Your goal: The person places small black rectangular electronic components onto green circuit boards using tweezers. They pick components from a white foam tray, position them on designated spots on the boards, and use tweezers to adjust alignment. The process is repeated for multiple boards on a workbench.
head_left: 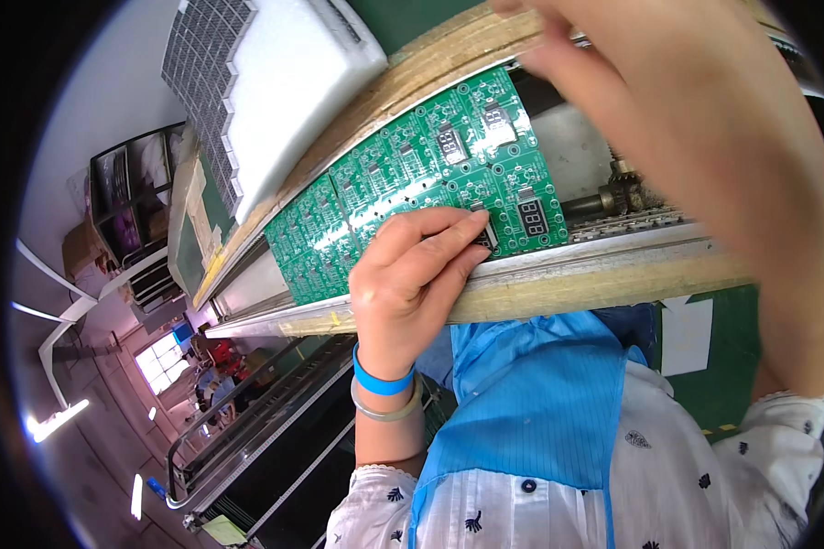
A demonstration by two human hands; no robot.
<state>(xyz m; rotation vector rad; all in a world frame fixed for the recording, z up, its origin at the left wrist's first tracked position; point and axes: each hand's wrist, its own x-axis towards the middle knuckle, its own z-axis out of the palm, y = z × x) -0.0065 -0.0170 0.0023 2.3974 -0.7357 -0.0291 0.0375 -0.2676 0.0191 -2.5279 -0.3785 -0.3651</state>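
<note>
A green circuit board panel (403, 165) lies across the rails of a conveyor, with a second green panel (316, 242) beside it on the left. Small black digit displays sit on the right-hand part of the nearer panel, among them one display (531, 218) near its right end and another display (451, 144) farther back. My left hand (412, 274) rests on the front edge of the panel, its fingers closed on a digit display (485, 236) that they partly cover. Smeared by motion, my right hand (563, 46) is at the upper right, beyond the panel's far corner; its fingers are unclear.
A white foam block (293, 82) with rows of dark rectangular parts (206, 82) stands behind the rail. The wooden-edged front rail (613, 279) runs along my body. A metal shaft and fitting (618, 194) show right of the panel. Another conveyor (275, 430) stands lower left.
</note>
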